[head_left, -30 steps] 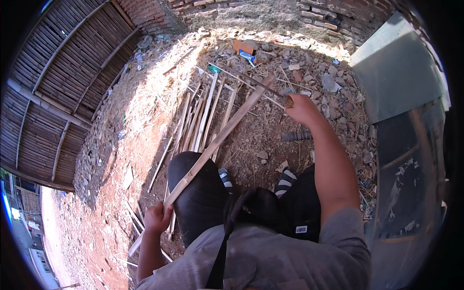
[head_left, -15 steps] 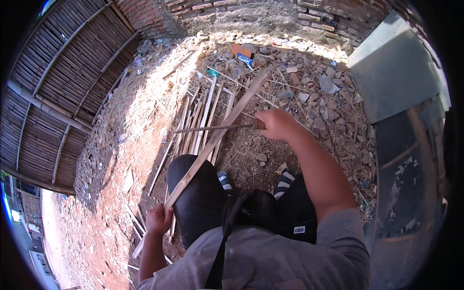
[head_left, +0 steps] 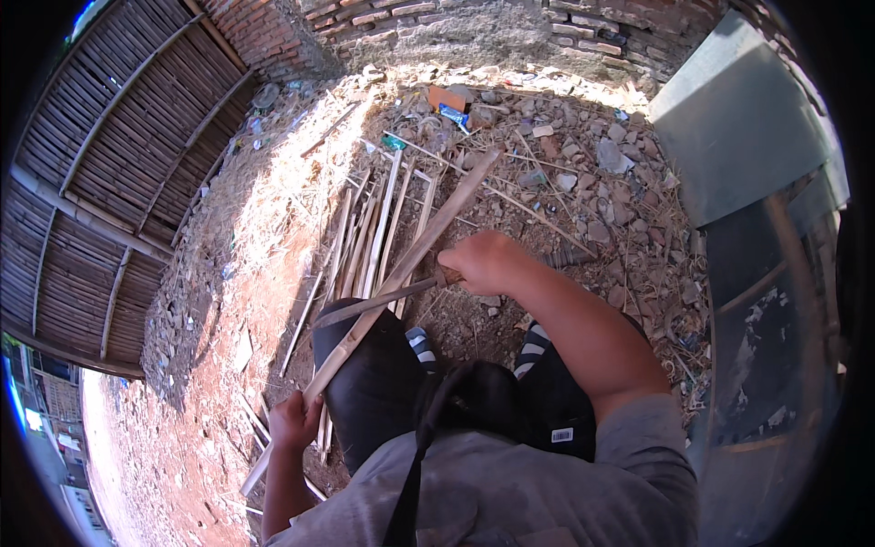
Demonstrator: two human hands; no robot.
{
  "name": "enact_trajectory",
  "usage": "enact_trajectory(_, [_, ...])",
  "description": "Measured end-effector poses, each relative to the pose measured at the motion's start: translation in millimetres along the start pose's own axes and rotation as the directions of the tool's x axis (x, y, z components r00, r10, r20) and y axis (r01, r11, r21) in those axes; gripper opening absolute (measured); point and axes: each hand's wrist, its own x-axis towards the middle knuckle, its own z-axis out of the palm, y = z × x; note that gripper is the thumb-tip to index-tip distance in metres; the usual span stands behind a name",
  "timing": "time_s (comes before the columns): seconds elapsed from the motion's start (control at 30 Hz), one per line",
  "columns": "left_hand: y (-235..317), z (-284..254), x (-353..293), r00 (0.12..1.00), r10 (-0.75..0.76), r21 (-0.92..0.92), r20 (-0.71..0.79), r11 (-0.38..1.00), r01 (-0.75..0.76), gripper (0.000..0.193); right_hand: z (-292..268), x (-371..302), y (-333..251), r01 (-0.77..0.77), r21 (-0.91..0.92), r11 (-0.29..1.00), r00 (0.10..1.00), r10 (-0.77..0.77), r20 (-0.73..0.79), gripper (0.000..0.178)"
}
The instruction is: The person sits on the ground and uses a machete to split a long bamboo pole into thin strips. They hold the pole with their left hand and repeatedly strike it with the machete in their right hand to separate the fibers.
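Your left hand point(head_left: 293, 421) is closed round the near end of a long bamboo pole point(head_left: 401, 273), fingers wrapped fully about it, at your left thigh; the pole runs up and to the right from there, across your dark-trousered knee point(head_left: 369, 383), to a far end lying among the rubble point(head_left: 583, 173) near the brick wall point(head_left: 510, 27). Your right hand point(head_left: 488, 262) is clenched on the handle of a long dark blade point(head_left: 374, 303), which lies crosswise and meets the pole just above the knee; whether the edge bites into the bamboo or only rests on it cannot be told. A bundle of thin split strips point(head_left: 369, 237) lies on the ground just beyond the knee, beside the pole. To your left stands a bamboo fence point(head_left: 100, 173); to your right, a grey metal sheet point(head_left: 738, 128). Risks, as judgement: the blade works directly over the thigh, so a slip off the smooth, round pole could carry it toward the leg; a stroke running down the pole would travel toward the left hand; the pole, braced by only 1 hand and the knee, may roll or skid under pressure; the far end sits on loose stones and could shift.
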Motion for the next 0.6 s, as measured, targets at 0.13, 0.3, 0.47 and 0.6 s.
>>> enact_trajectory(0.13, [-9, 8, -4, 0.998, 0.049, -0.030, -0.038, 0.998, -0.050, 0.046, -6, 2, 21, -0.029, 0.005, 1.000, 1.000, 0.029, 0.004, 0.027])
enact_trajectory(0.3, [-7, 14, 2, 0.998, 0.039, -0.018, -0.045, 0.999, -0.040, 0.045, -10, -20, 97, -0.462, 0.258, 0.849, 0.775, 0.527, -0.347, 0.034])
enact_trajectory(0.47, [-7, 12, 4, 1.000, 0.026, -0.022, -0.003, 0.999, -0.026, 0.043, -7, -21, 83, -0.374, 0.207, 0.904, 0.839, 0.425, -0.341, 0.035])
enact_trajectory(0.6, [-4, 3, 4, 0.999, 0.039, 0.001, -0.022, 0.999, -0.038, 0.042, 2, -3, 25, -0.047, 0.007, 0.999, 0.987, 0.047, -0.153, 0.028])
